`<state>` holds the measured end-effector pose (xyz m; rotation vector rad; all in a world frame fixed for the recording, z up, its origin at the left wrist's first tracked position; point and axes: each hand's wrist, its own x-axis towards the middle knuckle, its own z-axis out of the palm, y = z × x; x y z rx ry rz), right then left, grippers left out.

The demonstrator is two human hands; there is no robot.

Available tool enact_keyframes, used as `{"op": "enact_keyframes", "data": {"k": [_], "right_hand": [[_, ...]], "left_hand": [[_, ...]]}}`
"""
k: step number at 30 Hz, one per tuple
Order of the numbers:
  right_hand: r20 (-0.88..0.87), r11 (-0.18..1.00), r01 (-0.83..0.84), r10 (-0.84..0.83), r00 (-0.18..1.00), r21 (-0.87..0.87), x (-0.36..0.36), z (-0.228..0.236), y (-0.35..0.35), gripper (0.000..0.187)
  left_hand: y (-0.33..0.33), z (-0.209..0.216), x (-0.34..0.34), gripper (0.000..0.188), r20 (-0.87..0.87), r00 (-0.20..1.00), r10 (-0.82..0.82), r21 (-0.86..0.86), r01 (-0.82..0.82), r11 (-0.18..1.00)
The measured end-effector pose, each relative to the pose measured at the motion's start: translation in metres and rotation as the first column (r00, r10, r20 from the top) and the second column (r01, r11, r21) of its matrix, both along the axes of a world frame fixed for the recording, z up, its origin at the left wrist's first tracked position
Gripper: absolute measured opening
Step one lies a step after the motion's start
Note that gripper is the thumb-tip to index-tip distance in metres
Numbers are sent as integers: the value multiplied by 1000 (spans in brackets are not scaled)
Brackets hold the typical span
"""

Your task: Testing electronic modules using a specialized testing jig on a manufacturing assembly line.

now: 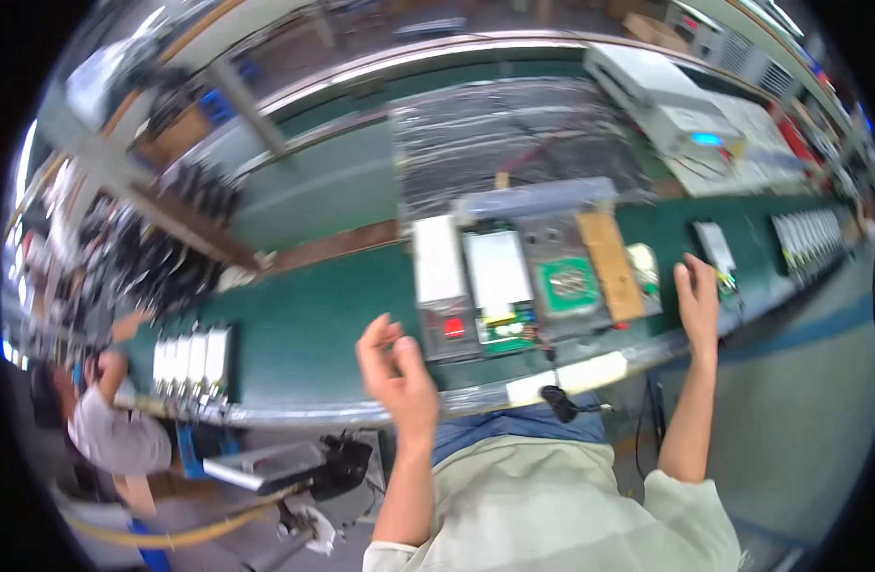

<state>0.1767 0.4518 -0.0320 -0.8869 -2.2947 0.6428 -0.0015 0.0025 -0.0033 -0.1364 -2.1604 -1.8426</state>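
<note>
My left hand (396,374) hangs over the front edge of the green bench, fingers loosely curled and apart, holding nothing. To its right is a test fixture with a white block (439,262), a red switch (455,328), a power supply unit (498,276) with a white cover and green circuit board, a green board (567,286) and a brown strip (609,265). My right hand (697,297) is raised at the fixture's right, thumb and fingers apart, with nothing in it. Just beyond it lies another white-topped unit (714,246), apart from the fingers.
Rows of similar units stand at the left (192,360) and far right (805,238). A white instrument (681,119) with a blue display sits at the back right. A black cable (558,402) hangs over the front edge. Another person (118,424) sits at the far left.
</note>
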Motion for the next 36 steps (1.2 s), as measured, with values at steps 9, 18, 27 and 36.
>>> {"op": "enact_keyframes", "data": {"k": [9, 18, 27, 36], "right_hand": [[-40, 984, 136, -141, 989, -117, 54, 12, 47, 46], [-115, 988, 79, -95, 989, -131, 58, 9, 50, 39], [-418, 802, -313, 87, 904, -509, -46, 43, 112, 64], [-328, 815, -321, 173, 929, -482, -179, 74, 183, 79]], "left_hand": [[-7, -13, -7, 37, 44, 996, -74, 107, 69, 992], [-6, -9, -4, 36, -6, 996, -91, 73, 91, 993], [-5, -11, -6, 36, 1, 992, -126, 80, 126, 989], [-5, -10, -8, 36, 31, 992, -126, 119, 121, 985]]}}
